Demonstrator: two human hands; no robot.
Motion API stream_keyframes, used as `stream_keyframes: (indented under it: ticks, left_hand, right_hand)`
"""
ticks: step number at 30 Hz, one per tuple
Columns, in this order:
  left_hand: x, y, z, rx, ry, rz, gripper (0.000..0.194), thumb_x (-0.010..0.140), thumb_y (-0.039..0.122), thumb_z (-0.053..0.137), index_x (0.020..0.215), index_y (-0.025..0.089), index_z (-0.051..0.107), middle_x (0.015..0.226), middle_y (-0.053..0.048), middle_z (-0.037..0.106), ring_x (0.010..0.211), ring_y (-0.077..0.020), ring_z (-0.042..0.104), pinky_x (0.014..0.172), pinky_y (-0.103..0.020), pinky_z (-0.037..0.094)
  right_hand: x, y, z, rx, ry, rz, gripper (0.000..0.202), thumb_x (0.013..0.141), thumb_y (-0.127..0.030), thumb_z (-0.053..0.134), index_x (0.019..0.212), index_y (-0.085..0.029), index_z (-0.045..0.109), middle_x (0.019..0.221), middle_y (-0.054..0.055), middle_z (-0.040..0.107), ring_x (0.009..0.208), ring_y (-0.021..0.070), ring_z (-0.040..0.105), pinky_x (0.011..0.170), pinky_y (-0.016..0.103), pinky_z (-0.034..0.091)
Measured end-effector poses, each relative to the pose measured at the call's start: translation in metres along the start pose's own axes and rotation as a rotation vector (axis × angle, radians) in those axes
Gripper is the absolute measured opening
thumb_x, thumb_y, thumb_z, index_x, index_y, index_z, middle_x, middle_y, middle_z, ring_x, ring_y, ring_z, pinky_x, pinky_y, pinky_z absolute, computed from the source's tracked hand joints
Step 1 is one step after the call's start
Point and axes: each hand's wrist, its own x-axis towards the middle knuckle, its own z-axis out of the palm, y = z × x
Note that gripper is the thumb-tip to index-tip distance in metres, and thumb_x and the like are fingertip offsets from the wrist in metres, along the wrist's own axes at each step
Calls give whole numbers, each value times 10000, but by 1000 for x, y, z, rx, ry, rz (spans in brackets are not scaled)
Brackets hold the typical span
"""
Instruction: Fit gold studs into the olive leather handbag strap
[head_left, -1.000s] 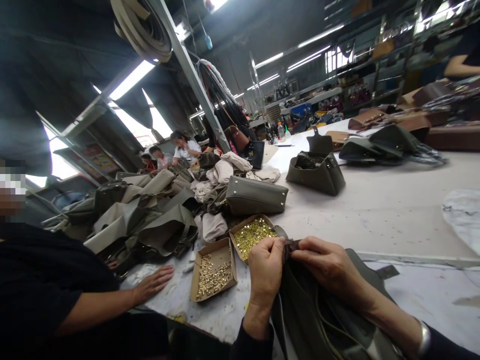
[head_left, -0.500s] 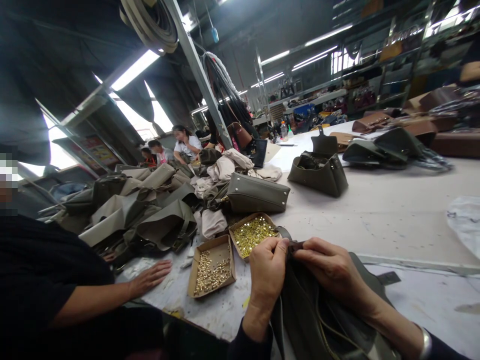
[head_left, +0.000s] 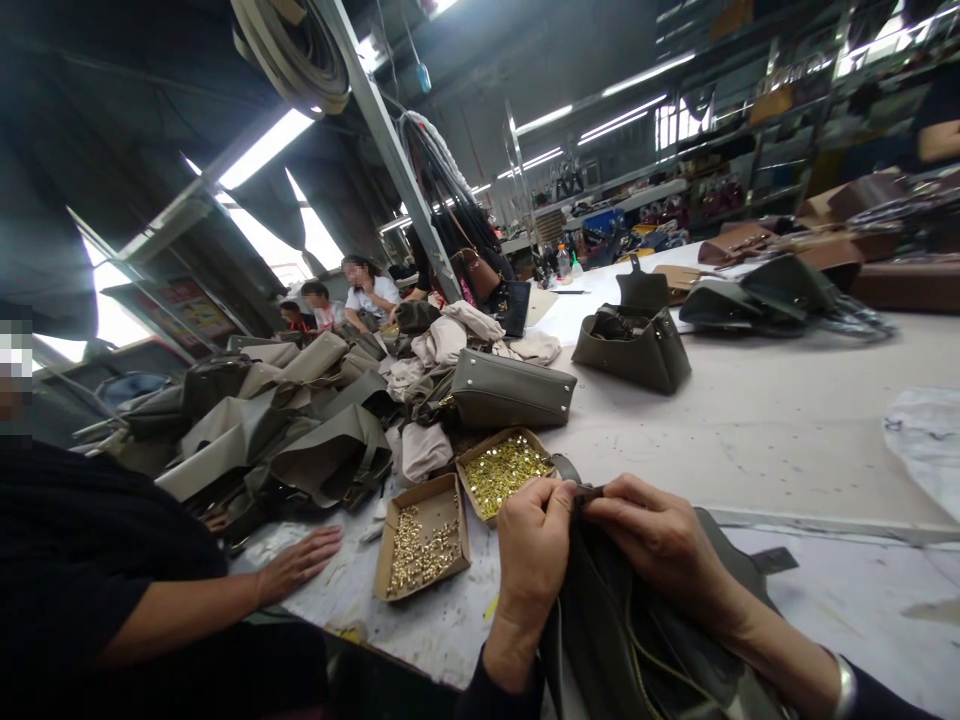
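A dark olive leather handbag [head_left: 600, 620] with a zip lies under both my hands at the table's front edge. My left hand [head_left: 534, 550] is closed, pinching a narrow strap of the bag between thumb and fingers. Close beside it, my right hand [head_left: 660, 540] grips the same strap from the other side, its fingertips pressed together. Whatever small part sits between the fingertips is hidden. Just left of my hands stands a cardboard tray of flat gold studs [head_left: 504, 468], and next to it a second tray of small gold rivets [head_left: 421, 545].
Olive bag pieces [head_left: 300, 400] are heaped at the left. A finished-looking olive bag [head_left: 634, 345] stands farther back, and another bag [head_left: 514, 388] lies behind the trays. A co-worker's hand [head_left: 300, 562] rests on the table at left. Brown bags [head_left: 900, 285] lie far right.
Both my hands keep their grip on the strap with barely any movement. The camera view has shifted slightly. The co-worker's hand stays on the table.
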Motion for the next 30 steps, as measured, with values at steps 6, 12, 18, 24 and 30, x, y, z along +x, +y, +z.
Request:
stream_keyframes:
  ticks: [6,12,18,24,30]
  left_hand:
    - [-2,3,-1,15,-2,16,318,980,320,552,748,182,721,765,-31,688,768,-185,616,736,-286,411]
    - [-2,2,-1,47,-10,35,313,980,301,561,730,181,706,751,-25,675,755,-177,605,722,-279,398]
    - [-3,-3,0,18,-15,39,318,992,323,549,760,179,710,764,-27,662,757,-175,591,729,-282,397]
    - [-6,-4,0,40,-11,56,339,997,327,538,707,184,642,742,-13,605,737,-164,556,706,-270,387]
    - [-9,-1,4,33,21,49,294,993,326,546,790,192,711,801,-28,664,789,-182,604,748,-273,423]
  right_hand:
    - [-1,-2,1,8,11,27,177,1041,-109,571,1048,-209,716,891,27,623,755,159,628,691,254,497]
    - [1,-5,1,50,40,76,189,1032,-102,574,1040,-229,714,893,13,613,755,149,629,692,241,496]
    - [3,-5,2,115,60,176,106,981,-140,626,944,-240,620,823,-30,590,704,142,588,648,240,465]
    - [7,-7,5,140,173,275,159,914,-159,665,915,-251,536,813,-51,522,672,136,543,622,239,452]
    - [8,-8,6,172,113,333,281,934,-176,624,1196,-274,599,1121,14,637,684,136,599,653,273,510]
